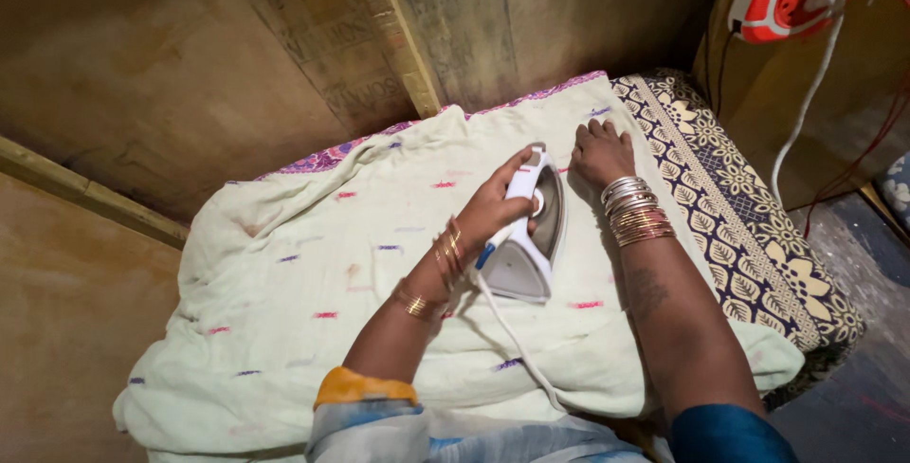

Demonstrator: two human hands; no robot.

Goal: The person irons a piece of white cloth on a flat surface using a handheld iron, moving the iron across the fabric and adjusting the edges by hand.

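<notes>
Pale cloth spreads wide left of iron gripped by left hand.

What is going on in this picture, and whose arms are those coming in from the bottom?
The arms belong to a person wearing a camera on their head, so you look down just as they do. Their left hand holds the handle of a white clothes iron in its grip. The iron rests on a pale green cloth with small coloured stitches. Their right hand presses flat on the cloth beside the iron. A patterned mat lies underneath, and the iron's white cord trails back toward the person.
</notes>
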